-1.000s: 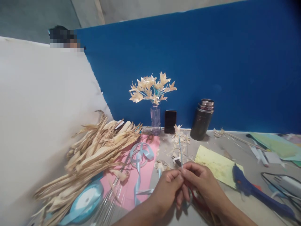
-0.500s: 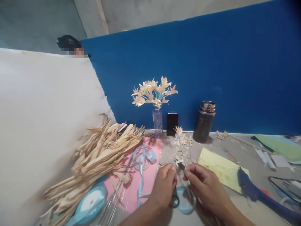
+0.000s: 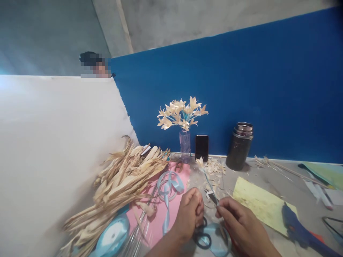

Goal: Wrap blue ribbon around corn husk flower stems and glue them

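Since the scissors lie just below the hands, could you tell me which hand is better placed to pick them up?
Probably the left. The left hand is curled directly above the black-handled scissors, nearly touching the handles. The right hand is pinching the stem of the small flower, so it is occupied.

Your dried husks [image 3: 125, 178] look papery, matt and rough; the ribbon [image 3: 168, 185] is glossy satin; the flask [image 3: 239, 146] is dark metal; the pink sheet [image 3: 163, 217] is matt paper.
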### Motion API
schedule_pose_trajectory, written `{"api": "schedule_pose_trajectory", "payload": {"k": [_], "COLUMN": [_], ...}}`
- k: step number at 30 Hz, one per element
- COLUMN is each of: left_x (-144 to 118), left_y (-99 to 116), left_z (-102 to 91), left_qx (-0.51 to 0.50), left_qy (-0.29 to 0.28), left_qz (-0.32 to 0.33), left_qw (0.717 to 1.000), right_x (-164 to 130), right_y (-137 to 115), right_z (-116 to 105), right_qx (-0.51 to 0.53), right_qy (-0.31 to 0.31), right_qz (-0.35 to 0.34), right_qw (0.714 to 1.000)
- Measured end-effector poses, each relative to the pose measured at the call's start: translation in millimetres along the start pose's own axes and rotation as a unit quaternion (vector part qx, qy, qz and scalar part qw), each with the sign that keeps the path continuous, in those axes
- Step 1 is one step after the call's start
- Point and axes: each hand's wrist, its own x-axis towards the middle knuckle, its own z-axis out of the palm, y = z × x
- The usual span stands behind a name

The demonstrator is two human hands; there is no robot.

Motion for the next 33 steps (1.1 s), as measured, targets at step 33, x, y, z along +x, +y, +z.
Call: {"api": "schedule_pose_trajectory", "payload": {"k": [33], "left_x": [-18.9], "left_y": [32.5], "left_z": [26.8], "left_qx": [0.148], "left_qy": [0.087], "left_qz": [0.066], "left_qw": [0.983], "right_x": [-2.3], "right_y": [4.6], "right_z": [10.3], "right_qx": [0.275], "right_qy": [-0.104], "right_qz": [0.070], "right_qw": [0.953]}}
